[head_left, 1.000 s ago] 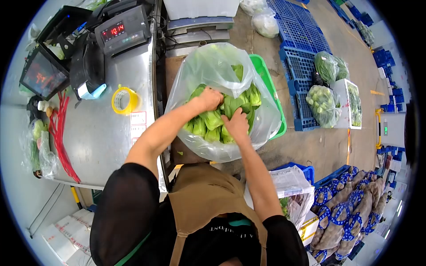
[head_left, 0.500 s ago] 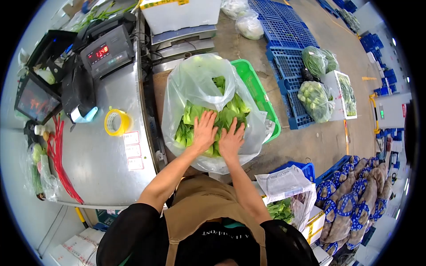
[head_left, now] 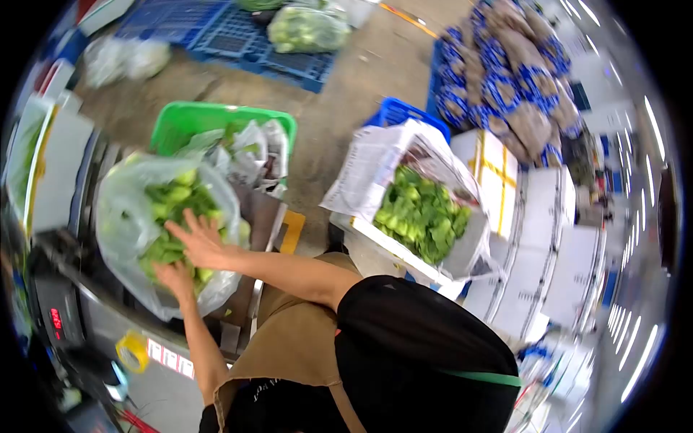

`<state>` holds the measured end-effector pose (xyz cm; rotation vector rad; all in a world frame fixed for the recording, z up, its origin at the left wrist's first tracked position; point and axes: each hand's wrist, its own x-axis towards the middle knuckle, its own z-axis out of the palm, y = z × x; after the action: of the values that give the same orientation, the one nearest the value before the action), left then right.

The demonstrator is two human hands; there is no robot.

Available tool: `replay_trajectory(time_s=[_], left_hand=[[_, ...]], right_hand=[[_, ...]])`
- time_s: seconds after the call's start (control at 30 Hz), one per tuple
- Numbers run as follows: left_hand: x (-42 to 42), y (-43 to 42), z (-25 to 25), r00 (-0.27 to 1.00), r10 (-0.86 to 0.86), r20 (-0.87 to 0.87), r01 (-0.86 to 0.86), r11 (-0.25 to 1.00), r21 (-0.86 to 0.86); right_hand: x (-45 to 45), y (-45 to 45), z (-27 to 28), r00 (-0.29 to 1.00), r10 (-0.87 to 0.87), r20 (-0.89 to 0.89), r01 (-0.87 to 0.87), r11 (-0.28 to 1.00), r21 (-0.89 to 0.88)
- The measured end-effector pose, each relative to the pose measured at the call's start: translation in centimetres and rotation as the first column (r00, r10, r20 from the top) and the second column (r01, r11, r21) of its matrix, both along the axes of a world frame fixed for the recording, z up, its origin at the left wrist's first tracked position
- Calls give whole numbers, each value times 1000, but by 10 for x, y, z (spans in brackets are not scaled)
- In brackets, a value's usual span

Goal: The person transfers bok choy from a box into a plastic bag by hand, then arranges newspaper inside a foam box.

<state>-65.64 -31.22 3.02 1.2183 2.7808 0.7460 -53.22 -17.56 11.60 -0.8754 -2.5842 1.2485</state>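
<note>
Leafy greens (head_left: 170, 198) fill an open clear plastic bag (head_left: 119, 252) at the left of the head view. My right hand (head_left: 201, 242) lies on the leaves with its fingers spread. Just below it, my left hand (head_left: 174, 278) touches the lower edge of the same greens, fingers stretched out and partly among the leaves. Neither hand grips anything that I can see. Behind the bag stands a green crate (head_left: 289, 130) with paper, plastic and some leaves in it.
A white foam box (head_left: 346, 224) lined with newspaper (head_left: 375, 162) holds more greens, right of the bag. Further off are sacks (head_left: 520, 126), white boxes (head_left: 538, 216) and a blue pallet (head_left: 216, 43). Yellow tape (head_left: 132, 351) and a red-digit display (head_left: 56, 323) sit lower left.
The view has swung to the right, so the bag now appears further left and the newspaper-lined box is in full view. Both hands remain on the greens, now closer together.
</note>
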Motion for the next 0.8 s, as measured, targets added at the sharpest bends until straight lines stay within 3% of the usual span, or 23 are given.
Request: replay_trajectory(time_s=[0.1,0.17,0.2,0.23,0.3,0.33,0.37,0.43,0.53,0.67,0.8], left_hand=[[0,-17,10,979,67,-193,-68,998,3],[29,1,66,986,166,4,-166,986,17],[46,13,89,985,170,10,-170,983,76],[66,26,109,985,174,14,-174,976,133],[106,59,130,997,73,29,-77,978,193],[128,78,138,998,6,62,-19,977,213],[151,96,142,994,-58,90,35,972,232],[201,127,132,948,-215,234,163,962,220],[292,169,130,783,-408,469,387,911,147],[381,188,106,656,-472,589,548,835,59],[420,197,99,596,-420,685,626,776,-69]], right_hand=[[81,39,20,886,-110,-451,38,985,-166],[153,61,7,781,-286,-555,346,938,3],[199,80,31,736,-387,-556,436,899,-48],[245,89,34,683,-557,-473,598,798,-77],[334,101,-41,514,-795,-321,849,524,63],[380,105,-78,370,-879,-302,925,379,30],[428,103,-124,290,-939,-186,956,275,103],[499,98,-176,100,-987,128,994,105,32],[544,112,-217,-90,-781,618,991,-8,134],[571,140,-279,-84,-654,752,995,-10,102],[575,148,-308,-213,-658,722,958,3,286]])
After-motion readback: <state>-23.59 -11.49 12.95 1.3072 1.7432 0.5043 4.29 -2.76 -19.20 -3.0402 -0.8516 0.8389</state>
